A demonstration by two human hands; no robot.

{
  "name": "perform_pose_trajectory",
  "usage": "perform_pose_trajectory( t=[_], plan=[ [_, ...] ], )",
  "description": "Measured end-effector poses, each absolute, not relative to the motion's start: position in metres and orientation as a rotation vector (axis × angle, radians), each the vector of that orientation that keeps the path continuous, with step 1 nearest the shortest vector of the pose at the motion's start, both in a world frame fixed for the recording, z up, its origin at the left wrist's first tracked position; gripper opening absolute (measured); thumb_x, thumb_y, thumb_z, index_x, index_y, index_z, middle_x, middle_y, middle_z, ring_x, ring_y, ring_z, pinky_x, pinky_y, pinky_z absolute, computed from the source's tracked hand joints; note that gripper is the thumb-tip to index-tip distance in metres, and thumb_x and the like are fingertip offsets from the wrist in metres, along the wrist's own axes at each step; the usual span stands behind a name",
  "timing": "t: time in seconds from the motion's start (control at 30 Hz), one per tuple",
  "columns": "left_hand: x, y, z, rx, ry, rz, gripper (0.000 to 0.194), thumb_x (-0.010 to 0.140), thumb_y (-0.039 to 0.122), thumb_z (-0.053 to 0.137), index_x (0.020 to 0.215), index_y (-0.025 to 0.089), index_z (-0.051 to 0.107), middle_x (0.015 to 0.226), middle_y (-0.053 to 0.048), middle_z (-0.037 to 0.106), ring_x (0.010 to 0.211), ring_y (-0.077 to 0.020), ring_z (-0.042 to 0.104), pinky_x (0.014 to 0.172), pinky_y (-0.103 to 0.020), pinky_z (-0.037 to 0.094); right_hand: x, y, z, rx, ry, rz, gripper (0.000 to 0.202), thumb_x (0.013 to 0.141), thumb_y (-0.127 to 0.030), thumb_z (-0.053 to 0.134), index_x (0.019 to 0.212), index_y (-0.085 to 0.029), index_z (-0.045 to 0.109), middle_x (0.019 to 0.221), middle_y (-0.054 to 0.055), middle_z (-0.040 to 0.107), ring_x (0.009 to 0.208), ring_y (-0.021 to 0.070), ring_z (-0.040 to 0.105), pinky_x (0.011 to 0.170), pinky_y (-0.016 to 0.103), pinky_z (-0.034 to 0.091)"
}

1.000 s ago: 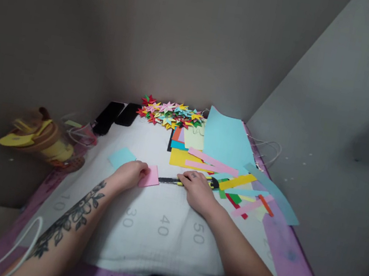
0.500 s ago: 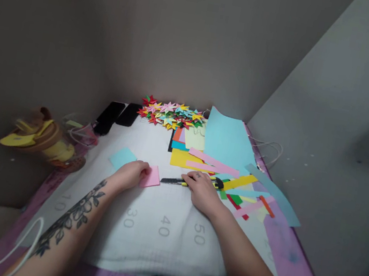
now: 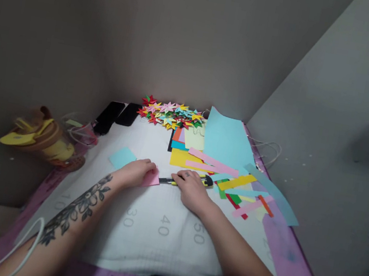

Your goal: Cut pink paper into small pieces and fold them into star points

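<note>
Over a small pink paper square rests my left hand, its fingers closed at the paper's upper edge and covering much of it. My right hand grips a yellow-and-black utility knife. The knife lies low and nearly level, its blade pointing left, with the tip at or under the pink square's right edge; which of the two I cannot tell. Just beyond my left hand lies a light-blue paper square, partly covered by that hand.
Folded paper stars are heaped at the back, beside two black phones. Coloured strips and a large light-blue sheet lie right. A brown-and-yellow figure stands left; a white cable crosses near my left forearm.
My right hand and the knife have moved left, bringing the blade to the pink square. My left hand has shifted right, further over the paper.
</note>
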State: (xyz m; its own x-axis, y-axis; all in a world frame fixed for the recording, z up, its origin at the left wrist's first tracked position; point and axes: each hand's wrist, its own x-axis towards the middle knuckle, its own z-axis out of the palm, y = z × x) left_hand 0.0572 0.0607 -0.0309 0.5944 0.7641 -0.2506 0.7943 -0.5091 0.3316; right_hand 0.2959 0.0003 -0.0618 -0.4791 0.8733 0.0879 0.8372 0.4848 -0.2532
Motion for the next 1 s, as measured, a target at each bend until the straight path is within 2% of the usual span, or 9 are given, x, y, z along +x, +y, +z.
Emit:
perform_pose_trajectory(
  t=[0.17, 0.27, 0.47, 0.63, 1.0],
  plan=[
    [0.073, 0.076, -0.034, 2.381, 1.298, -0.179, 0.02, 0.073, 0.015, 0.05, 0.082, 0.018, 0.068, 0.085, -0.007, 0.067, 0.075, -0.0189, 0.06, 0.066, -0.026, 0.043, 0.282, 0.003, -0.06, -1.412, -2.562, 0.231, 0.047, 0.082, -0.003, 0.046, 0.124, -0.02, 0.058, 0.114, 0.012, 0.061, 0.107, 0.024, 0.048, 0.093, 0.038, 0.033],
    [0.08, 0.081, -0.037, 2.347, 1.367, -0.193, 0.018, 0.074, 0.018, 0.05, 0.076, 0.017, 0.068, 0.079, -0.007, 0.068, 0.07, -0.0187, 0.06, 0.062, -0.026, 0.041, 0.279, 0.002, -0.059, -1.403, -2.579, 0.24, 0.048, 0.08, -0.002, 0.047, 0.124, -0.02, 0.059, 0.114, 0.012, 0.061, 0.107, 0.024, 0.049, 0.093, 0.038, 0.034],
    [0.077, 0.077, -0.038, 2.324, 1.361, -0.147, 0.017, 0.074, 0.019, 0.051, 0.078, 0.018, 0.067, 0.082, -0.006, 0.068, 0.072, -0.0178, 0.06, 0.061, -0.025, 0.04, 0.308, -0.003, -0.059, -1.416, -2.526, 0.339, 0.047, 0.082, -0.001, 0.046, 0.121, -0.021, 0.061, 0.112, 0.01, 0.062, 0.107, 0.0218, 0.049, 0.094, 0.037, 0.035],
    [0.075, 0.076, -0.04, 2.319, 1.348, -0.128, 0.017, 0.074, 0.019, 0.05, 0.078, 0.018, 0.067, 0.081, -0.005, 0.067, 0.072, -0.0177, 0.059, 0.062, -0.026, 0.04, 0.331, -0.004, -0.059, -1.552, -2.415, 0.292, 0.044, 0.084, -0.003, 0.045, 0.12, -0.021, 0.062, 0.113, 0.01, 0.062, 0.106, 0.0222, 0.049, 0.094, 0.037, 0.036],
    [0.076, 0.074, -0.037, 2.342, 1.368, -0.136, 0.018, 0.074, 0.017, 0.048, 0.077, 0.017, 0.065, 0.083, -0.006, 0.067, 0.072, -0.018, 0.058, 0.062, -0.026, 0.04, 0.321, -0.003, -0.057, -1.565, -2.458, 0.282, 0.043, 0.085, -0.003, 0.044, 0.119, -0.022, 0.062, 0.112, 0.009, 0.063, 0.106, 0.0221, 0.05, 0.093, 0.037, 0.034]
  ],
)
